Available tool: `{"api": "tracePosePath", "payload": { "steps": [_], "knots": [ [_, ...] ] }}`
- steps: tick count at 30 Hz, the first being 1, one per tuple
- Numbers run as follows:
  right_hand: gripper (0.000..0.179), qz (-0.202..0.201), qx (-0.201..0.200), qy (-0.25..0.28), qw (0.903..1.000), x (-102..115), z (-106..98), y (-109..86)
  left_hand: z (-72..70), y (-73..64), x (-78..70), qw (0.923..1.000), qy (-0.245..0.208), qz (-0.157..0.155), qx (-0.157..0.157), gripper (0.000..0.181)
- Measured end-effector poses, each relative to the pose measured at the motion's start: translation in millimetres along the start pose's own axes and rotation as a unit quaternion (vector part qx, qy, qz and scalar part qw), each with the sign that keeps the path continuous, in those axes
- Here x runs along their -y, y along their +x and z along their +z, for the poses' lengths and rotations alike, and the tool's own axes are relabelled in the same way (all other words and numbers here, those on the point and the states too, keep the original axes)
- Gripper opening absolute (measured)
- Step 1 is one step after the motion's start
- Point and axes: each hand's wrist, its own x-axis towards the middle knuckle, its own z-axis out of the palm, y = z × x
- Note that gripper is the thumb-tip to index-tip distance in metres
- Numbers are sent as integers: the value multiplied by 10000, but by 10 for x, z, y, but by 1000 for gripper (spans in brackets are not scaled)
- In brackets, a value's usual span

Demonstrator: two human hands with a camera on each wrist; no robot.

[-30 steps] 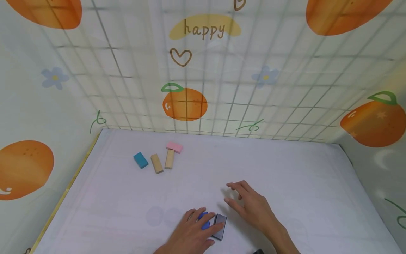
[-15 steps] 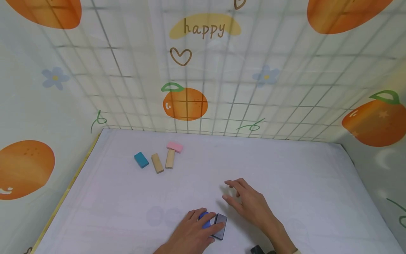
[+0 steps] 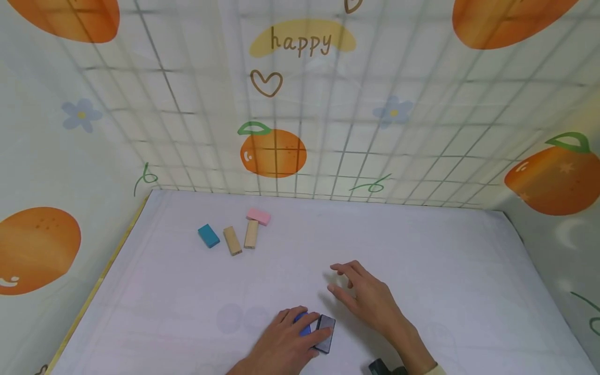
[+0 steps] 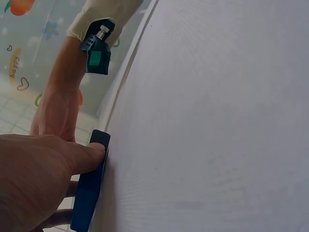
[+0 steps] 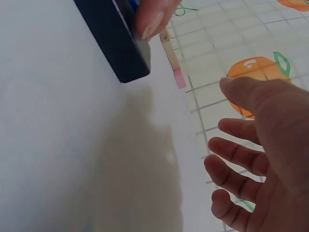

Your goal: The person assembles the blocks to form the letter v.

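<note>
My left hand (image 3: 283,344) lies low in the head view, fingers spread over two small things on the white table. One is a flat dark block (image 3: 326,321) with a greyish top; the index fingertip rests on that top and the thumb is at its near edge. Under the middle finger shows a bright blue piece (image 3: 305,331), partly covered. The left wrist view has the thumb against the dark block's side (image 4: 88,193). To the right, my right hand (image 3: 372,299) hovers above the table with loosely bent fingers, nothing between them, also in the right wrist view.
Farther back on the left lie a teal block (image 3: 208,236), two tan wooden blocks (image 3: 232,241) and a pink block (image 3: 259,216). Fabric walls (image 3: 328,130) printed with oranges and a grid enclose the table's back and sides. A dark device (image 4: 98,53) sits on the right wrist.
My right hand has drifted slightly up and to the left, bringing more of its wrist device into the head view. The left hand and the blocks stay practically in place.
</note>
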Motion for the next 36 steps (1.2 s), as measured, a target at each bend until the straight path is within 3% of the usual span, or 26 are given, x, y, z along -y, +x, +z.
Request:
{"api": "tracePosePath", "payload": {
  "steps": [9,18,27,36],
  "knots": [
    [41,-152,-1,3,9999,19,16,98,-24,3,19,9992,-266,-81,303,52],
    [41,-235,97,104,9996,97,17,236,-8,1,33,9996,-262,25,84,51],
    [44,-308,243,38,9992,138,51,383,-12,3,41,9996,-290,33,68,50],
    [52,-288,588,220,9976,131,77,540,2,-3,53,9995,-284,74,-123,49]
  ]
}}
